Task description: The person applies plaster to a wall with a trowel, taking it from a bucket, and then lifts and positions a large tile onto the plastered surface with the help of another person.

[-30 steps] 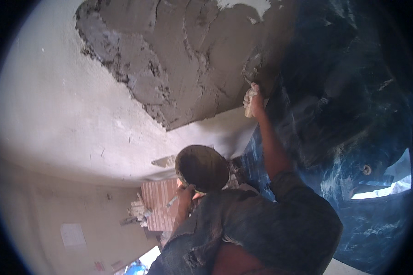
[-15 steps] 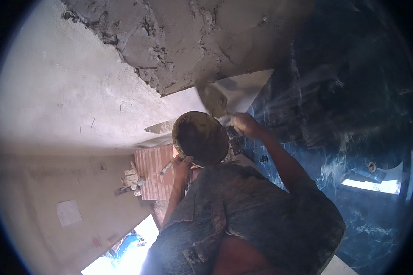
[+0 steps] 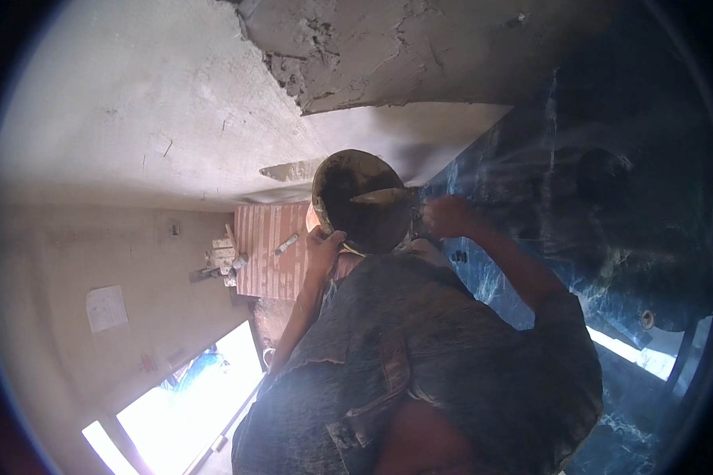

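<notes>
My left hand (image 3: 323, 247) grips the near left rim of a round, mortar-stained bucket (image 3: 362, 162), thumb over the edge. The bucket is tipped so that its dark inside faces me; how much it holds is too dark to tell. My right hand (image 3: 448, 215) is closed round the handle of a trowel (image 3: 382, 195), just right of the bucket. Its blade, seen nearly edge-on, reaches into the bucket's mouth. Beyond the bucket, wet grey plaster (image 3: 420, 59) with a rough left edge covers the upper part of the wall (image 3: 166, 103).
Blue plastic sheeting (image 3: 515, 198) hangs along the right. Below at left lie a ribbed reddish panel (image 3: 269, 261) and several stacked pieces (image 3: 222, 255). A paper sheet (image 3: 106, 309) is on the left wall, near a bright opening (image 3: 190, 396).
My right hand has brought the trowel down from above the bucket's rim into its mouth. The view has shifted, and the bucket sits higher in it, with my left hand still on the rim.
</notes>
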Motion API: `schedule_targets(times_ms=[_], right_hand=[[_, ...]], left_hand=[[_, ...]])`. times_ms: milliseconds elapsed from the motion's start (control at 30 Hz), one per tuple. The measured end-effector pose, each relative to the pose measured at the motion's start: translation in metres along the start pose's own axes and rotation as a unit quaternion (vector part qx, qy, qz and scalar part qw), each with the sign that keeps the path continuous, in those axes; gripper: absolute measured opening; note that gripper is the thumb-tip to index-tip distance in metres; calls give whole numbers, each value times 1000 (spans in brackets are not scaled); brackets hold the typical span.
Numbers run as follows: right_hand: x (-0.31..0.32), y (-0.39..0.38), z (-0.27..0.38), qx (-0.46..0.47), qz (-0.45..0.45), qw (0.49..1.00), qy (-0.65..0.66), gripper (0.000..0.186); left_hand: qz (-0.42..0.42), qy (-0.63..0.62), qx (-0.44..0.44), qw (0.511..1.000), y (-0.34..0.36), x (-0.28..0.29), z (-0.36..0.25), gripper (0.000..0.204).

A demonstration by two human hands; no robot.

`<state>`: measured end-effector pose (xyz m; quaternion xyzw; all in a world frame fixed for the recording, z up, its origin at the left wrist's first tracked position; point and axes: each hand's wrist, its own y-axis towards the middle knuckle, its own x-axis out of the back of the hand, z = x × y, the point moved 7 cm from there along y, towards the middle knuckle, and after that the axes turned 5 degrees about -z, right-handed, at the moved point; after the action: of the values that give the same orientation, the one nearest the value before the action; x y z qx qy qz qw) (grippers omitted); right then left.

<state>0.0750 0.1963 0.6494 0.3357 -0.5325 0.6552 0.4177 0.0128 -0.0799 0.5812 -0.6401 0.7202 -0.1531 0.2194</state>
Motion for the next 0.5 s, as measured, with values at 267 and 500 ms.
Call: schedule_targets(times_ms=[267, 500], right_hand=[[10, 54, -39, 8, -119, 992, -45, 26], [-10, 107, -58, 30, -63, 990, -119, 23]], left_hand=[[-7, 92, -30, 995, -3, 6, 3, 19], [16, 58, -27, 998, -8, -3, 1, 20]])
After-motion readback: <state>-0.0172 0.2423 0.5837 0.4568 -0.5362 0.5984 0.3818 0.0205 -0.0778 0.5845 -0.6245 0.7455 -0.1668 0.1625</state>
